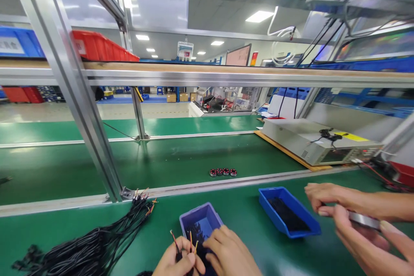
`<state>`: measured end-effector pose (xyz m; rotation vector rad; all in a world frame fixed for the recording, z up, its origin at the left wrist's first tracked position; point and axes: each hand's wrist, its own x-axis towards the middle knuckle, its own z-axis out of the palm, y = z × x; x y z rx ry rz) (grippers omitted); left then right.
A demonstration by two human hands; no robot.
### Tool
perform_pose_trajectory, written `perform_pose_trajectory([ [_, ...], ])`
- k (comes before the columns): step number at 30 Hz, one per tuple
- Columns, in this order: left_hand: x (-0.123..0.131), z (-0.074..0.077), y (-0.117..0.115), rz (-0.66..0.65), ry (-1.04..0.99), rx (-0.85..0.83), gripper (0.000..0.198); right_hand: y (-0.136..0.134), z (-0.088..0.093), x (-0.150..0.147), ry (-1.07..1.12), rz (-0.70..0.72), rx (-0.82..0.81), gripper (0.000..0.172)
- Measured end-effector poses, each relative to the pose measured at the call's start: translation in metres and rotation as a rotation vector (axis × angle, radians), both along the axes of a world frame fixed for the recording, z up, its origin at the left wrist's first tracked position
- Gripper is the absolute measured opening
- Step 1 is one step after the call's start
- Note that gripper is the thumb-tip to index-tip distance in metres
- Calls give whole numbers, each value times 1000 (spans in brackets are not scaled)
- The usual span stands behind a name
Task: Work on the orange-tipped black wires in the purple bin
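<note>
Barely started, I'd say: left hand pinches one cable, right hand curled over the blue bin, grip unclear; big bundle untouched near the worktop's front-left edge.

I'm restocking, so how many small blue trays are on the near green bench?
2. The centre tray sits by the person's right hand; the right tray lies beside a co-worker's hands. None looks hidden.

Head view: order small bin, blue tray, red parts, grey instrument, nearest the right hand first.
1. small bin, just ahead of the right hand
2. blue tray, to its right
3. red parts, on the belt beyond
4. grey instrument, far right back
</note>
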<state>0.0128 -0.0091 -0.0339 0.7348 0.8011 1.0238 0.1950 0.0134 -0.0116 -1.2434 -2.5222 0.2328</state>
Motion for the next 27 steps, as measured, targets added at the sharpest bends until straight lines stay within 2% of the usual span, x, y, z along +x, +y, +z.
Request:
perform_pose_trajectory([
  [3,-1,5,6,24,28,30,55,22,-9,-26,-200,-6,-50,6],
  [6,-3,10,12,11,71,44,56,34,-16,-35,-200,-6,-67,12],
  [11,-6,13,17,-31,164,27,57,28,-16,-27,-144,-56,-98,18],
  [19,0,14,20,-14,117,14,54,16,3,-14,99,-82,-95,31],
  [23,4,12,21,15,183,127,54,14,4,-12,254,-60,-81,40],
  [27,3,11,20,-14,272,149,56,13,5,-12,489,17,-93,34],
])
